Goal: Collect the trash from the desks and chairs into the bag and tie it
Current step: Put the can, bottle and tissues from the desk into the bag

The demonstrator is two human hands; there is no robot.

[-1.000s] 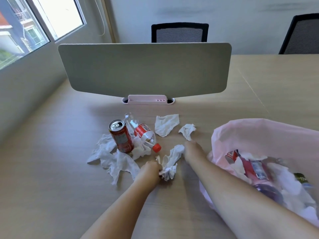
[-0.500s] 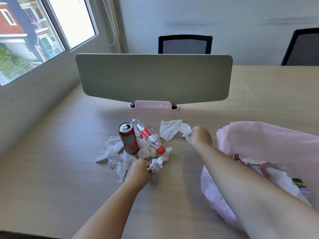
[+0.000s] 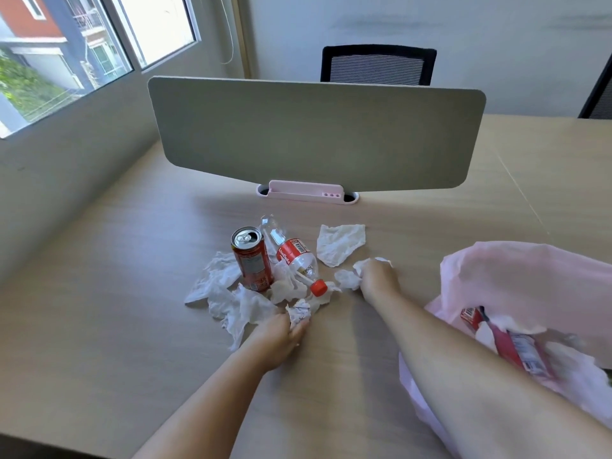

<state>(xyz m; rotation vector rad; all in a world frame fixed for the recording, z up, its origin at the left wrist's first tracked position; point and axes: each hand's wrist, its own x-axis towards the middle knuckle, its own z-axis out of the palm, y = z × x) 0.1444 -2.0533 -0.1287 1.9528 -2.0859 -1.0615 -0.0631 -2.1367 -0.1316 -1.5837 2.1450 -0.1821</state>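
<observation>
The person is reaching both arms over a wooden desk (image 3: 99,276). The left hand (image 3: 281,332) is curling its fingers around a crumpled tissue ball (image 3: 299,313) at the near edge of the litter pile. The right hand (image 3: 377,276) is clenching another wad of tissue (image 3: 347,279), and white paper is poking out past the fist. Behind the left hand, a red can (image 3: 252,260) is standing upright. It is touching a plastic bottle (image 3: 293,260), which is lying on its side with its red cap pointing toward the person. Loose tissues (image 3: 218,283) are lying spread to the left of the can and in front of it. One flat tissue (image 3: 340,243) is lying just beyond the right hand. The pink bag (image 3: 530,276) is sitting open on the desk to the right, holding white paper and a red-labelled item (image 3: 503,342). A grey divider panel (image 3: 314,134) is standing behind the litter.
</observation>
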